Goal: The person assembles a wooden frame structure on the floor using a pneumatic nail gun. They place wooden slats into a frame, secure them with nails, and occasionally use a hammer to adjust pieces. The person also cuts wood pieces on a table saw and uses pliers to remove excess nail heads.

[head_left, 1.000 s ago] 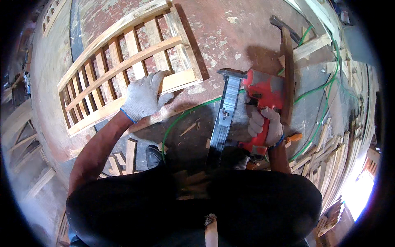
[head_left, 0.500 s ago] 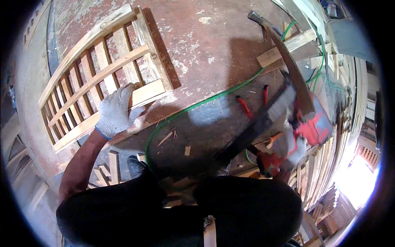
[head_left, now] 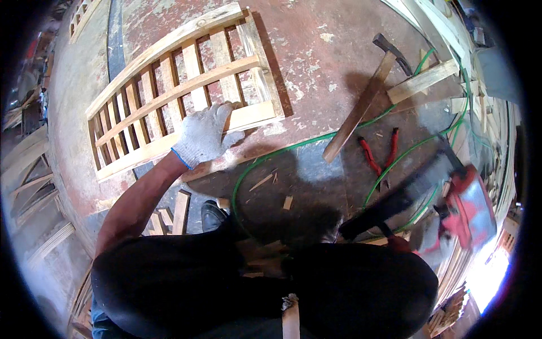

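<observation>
A slatted wooden frame (head_left: pixel 189 79) with a curved top rail lies on the floor at the left. My left hand (head_left: pixel 203 135), in a pale knitted glove, grips its near rail, fingers over the wood and thumb along the near side. At the lower right, my gloved right hand (head_left: pixel 430 233), smeared by motion, holds a red nail gun (head_left: pixel 471 209). The gun's long black magazine (head_left: pixel 389 203) points left toward my knees. Beyond the gun, a wooden-handled hammer (head_left: pixel 361 107) lies with its dark head away from me. Red-handled pliers (head_left: pixel 379 155) rest between hammer and gun.
A green hose (head_left: pixel 293 146) loops over the floor and runs under the gun. Wooden offcuts (head_left: pixel 423 81) lie at the right, with stacked boards along that edge. More scraps (head_left: pixel 180 212) lie near my shoe (head_left: pixel 213 216). Part of another slatted piece (head_left: pixel 84 20) shows at far left.
The nail gun has moved right with my right hand. The hammer's handle end has swung left, away from the gun. My left hand keeps its hold; the whole view has shifted.
</observation>
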Action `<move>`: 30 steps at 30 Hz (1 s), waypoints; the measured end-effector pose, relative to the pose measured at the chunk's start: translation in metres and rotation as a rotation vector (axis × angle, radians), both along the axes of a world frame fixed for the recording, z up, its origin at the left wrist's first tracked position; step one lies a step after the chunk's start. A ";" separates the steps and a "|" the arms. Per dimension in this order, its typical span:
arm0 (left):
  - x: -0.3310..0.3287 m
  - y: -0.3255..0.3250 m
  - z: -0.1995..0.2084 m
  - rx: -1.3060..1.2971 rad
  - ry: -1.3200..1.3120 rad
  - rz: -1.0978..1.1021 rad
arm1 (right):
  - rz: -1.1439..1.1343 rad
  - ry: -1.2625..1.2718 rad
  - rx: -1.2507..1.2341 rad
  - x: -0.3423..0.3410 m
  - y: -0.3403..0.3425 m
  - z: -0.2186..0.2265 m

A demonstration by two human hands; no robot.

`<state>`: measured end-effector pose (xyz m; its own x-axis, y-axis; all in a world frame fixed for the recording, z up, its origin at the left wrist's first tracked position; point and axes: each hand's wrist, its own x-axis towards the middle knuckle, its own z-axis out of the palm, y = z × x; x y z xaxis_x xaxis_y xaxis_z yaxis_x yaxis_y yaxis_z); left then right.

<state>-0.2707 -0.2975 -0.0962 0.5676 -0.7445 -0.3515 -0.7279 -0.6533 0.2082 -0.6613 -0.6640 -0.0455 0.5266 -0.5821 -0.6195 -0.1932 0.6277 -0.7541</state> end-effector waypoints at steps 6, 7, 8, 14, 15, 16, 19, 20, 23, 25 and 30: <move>-0.007 0.008 -0.005 -0.072 0.014 -0.073 | 0.340 -0.289 0.425 0.069 0.007 -0.014; -0.010 0.010 0.003 -0.063 0.055 -0.047 | 0.420 -0.328 0.542 0.090 0.009 -0.027; -0.010 0.011 0.000 -0.072 0.049 -0.055 | 0.475 -0.346 0.644 0.109 0.011 -0.036; -0.011 0.005 -0.003 -0.047 0.060 -0.066 | 0.533 -0.296 0.825 0.131 0.014 -0.071; -0.011 0.007 -0.003 -0.052 0.035 -0.082 | 0.541 -0.296 0.859 0.134 0.013 -0.075; -0.010 0.010 -0.002 -0.058 0.010 -0.100 | 0.549 -0.295 0.892 0.136 0.014 -0.078; -0.008 0.014 -0.003 -0.083 -0.007 -0.122 | 0.521 -0.284 0.951 0.136 0.014 -0.086; -0.007 0.014 -0.006 -0.092 0.000 -0.125 | 0.490 -0.272 0.953 0.136 0.015 -0.085; -0.006 0.010 -0.009 -0.073 0.024 -0.127 | 0.456 -0.262 0.973 0.135 0.017 -0.086; -0.004 0.008 -0.007 -0.064 0.027 -0.133 | 0.504 -0.294 1.002 0.129 0.016 -0.097; -0.006 0.010 -0.004 -0.114 -0.018 -0.147 | 0.484 -0.309 1.038 0.132 0.020 -0.096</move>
<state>-0.2767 -0.2877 -0.1006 0.4552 -0.8544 -0.2505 -0.8182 -0.5124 0.2608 -0.5289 -0.6441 -0.1416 0.7637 0.4251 -0.4858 -0.4783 0.8781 0.0166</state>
